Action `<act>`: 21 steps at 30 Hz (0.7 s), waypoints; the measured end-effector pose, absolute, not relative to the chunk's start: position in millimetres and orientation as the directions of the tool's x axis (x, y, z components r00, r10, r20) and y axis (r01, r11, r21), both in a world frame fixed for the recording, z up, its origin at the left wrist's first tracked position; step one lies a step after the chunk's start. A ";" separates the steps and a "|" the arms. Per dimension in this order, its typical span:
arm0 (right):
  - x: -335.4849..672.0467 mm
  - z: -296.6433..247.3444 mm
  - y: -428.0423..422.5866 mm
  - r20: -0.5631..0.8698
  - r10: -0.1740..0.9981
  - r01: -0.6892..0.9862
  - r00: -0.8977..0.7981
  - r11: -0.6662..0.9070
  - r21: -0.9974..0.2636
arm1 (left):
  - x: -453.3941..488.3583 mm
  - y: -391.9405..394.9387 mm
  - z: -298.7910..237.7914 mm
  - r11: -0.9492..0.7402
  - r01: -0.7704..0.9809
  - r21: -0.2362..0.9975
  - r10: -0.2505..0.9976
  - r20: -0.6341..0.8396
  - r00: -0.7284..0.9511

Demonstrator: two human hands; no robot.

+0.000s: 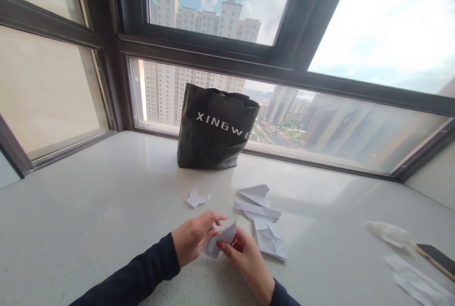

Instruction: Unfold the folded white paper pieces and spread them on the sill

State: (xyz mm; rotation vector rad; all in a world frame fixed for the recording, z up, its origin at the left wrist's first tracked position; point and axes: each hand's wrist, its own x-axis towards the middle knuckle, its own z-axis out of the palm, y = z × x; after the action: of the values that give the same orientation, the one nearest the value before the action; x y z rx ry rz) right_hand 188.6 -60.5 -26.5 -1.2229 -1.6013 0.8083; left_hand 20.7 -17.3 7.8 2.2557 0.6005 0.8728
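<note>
My left hand [194, 237] and my right hand [247, 261] meet low in the middle of the view, both with fingers pinched on a small crumpled white piece of paper [221, 240] held just above the pale stone sill [88, 211]. Dark sleeves cover both forearms. Just right of my hands lie folded white paper pieces: a creased one [270, 239], a flat strip [258, 211] and a pointed fold [255, 193]. A small crumpled scrap [196, 198] lies ahead of my left hand.
A black shopping bag [215, 128] with white lettering stands at the back against the window frame [284, 76]. At the far right lie more white paper [412, 282], a crumpled clear wrapper [389, 232] and a dark phone-like slab [439, 259].
</note>
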 end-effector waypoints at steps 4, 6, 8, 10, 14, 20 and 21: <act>188.1 -20.7 -63.1 0.299 0.952 0.397 -0.068 0.301 -0.867 | 15.5 9.0 12.3 -0.556 0.475 0.682 0.804 0.299 0.514; 188.8 -15.9 -66.0 0.380 0.924 0.454 -0.035 0.354 -0.818 | 11.7 25.6 14.6 -0.442 0.701 0.560 0.896 0.238 0.375; 189.5 -11.8 -68.7 0.476 0.879 0.503 -0.015 0.418 -0.756 | 8.5 38.9 14.3 -0.371 0.788 0.491 0.928 0.222 0.299; 189.6 -9.8 -70.2 0.529 0.848 0.542 -0.033 0.460 -0.703 | 7.0 47.0 11.4 -0.315 0.838 0.446 0.948 0.197 0.252; 187.6 -12.2 -69.4 0.469 0.875 0.607 -0.117 0.437 -0.664 | 7.9 53.4 4.7 -0.252 0.872 0.419 0.967 0.143 0.210; 185.7 -15.6 -68.2 0.396 0.912 0.582 -0.107 0.380 -0.719 | 6.4 65.2 -0.3 -0.207 0.824 0.528 0.977 0.065 0.204; 185.8 -15.4 -68.3 0.381 0.919 0.561 -0.102 0.370 -0.741 | 6.1 66.9 -1.2 -0.204 0.801 0.563 0.975 0.046 0.217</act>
State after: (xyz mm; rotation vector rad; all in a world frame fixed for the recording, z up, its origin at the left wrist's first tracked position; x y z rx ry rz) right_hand 185.8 -68.3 -15.4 -1.3018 -1.7810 0.5296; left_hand 6.1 66.9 -1.2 2.0764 1.6416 0.5590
